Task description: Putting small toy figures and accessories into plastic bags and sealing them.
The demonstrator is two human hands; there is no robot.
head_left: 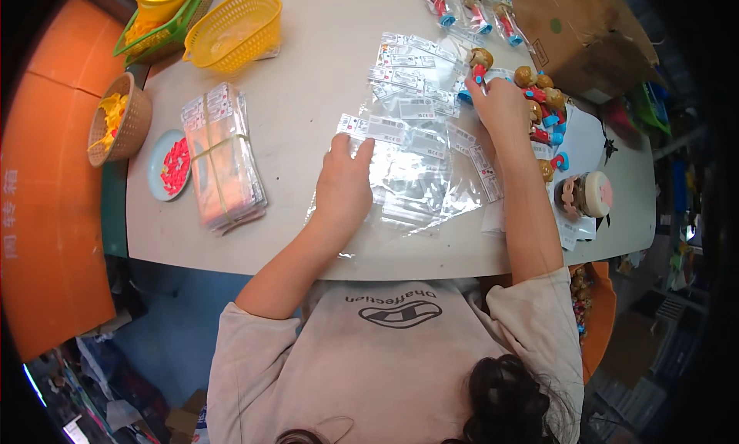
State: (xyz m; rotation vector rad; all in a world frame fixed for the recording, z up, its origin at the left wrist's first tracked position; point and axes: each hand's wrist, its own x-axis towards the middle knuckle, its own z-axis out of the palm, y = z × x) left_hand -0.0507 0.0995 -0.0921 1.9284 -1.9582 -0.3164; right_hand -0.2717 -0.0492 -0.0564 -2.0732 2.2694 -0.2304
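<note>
Fingertips of my left hand (345, 184) are closed on the top edge of a clear plastic bag (362, 128) with a white printed header. Under and beyond it, several more clear bags (419, 147) lie overlapped in a loose spread. To the right, my right hand (499, 109) grips a small toy figure (481, 60) with a round golden-brown head, red body and blue base. Its lower part is partly hidden by my fingers. Just right of that hand lies a pile of similar toy figures (553, 101).
At left are a banded stack of clear bags (227, 163), a light-blue plate (158, 167) of small red pieces and a tan basket (127, 128). Yellow basket (239, 30) stands far left. Bagged figures (477, 16), a cardboard box (581, 32) and a lidded jar (595, 194) line the right.
</note>
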